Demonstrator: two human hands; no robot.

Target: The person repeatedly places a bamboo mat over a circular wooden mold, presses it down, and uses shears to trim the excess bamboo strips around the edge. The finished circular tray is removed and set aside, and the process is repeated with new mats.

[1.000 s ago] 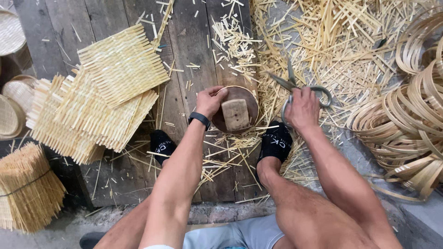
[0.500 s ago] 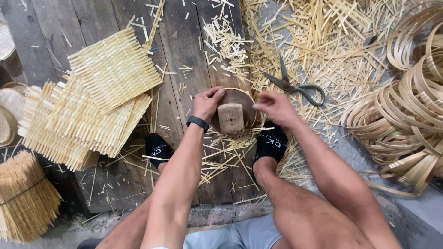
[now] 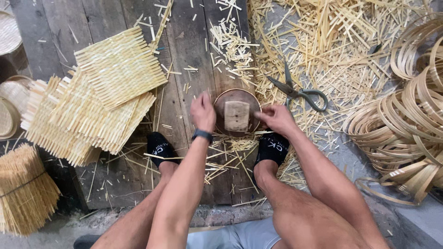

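A round brown wooden mould [image 3: 236,113] with a pale wooden block on top lies on the dark plank floor between my feet. My left hand [image 3: 203,112] grips its left rim, a black watch on that wrist. My right hand [image 3: 275,118] holds its right rim, fingers curled over the edge. A pair of metal scissors [image 3: 298,91] lies just up and right of the mould, on loose bamboo offcuts, apart from both hands.
Stacked woven bamboo mats [image 3: 99,101] lie to the left. A tied bundle of bamboo sticks [image 3: 23,189] stands at lower left. Coiled bamboo hoops [image 3: 406,124] pile up on the right. Bamboo scraps [image 3: 332,41] cover the upper right. Small woven baskets [image 3: 11,99] sit at the far left.
My right hand has left the scissors, which now lie on the scraps, and has come to the right rim of the mould. My left hand stays on the left rim.
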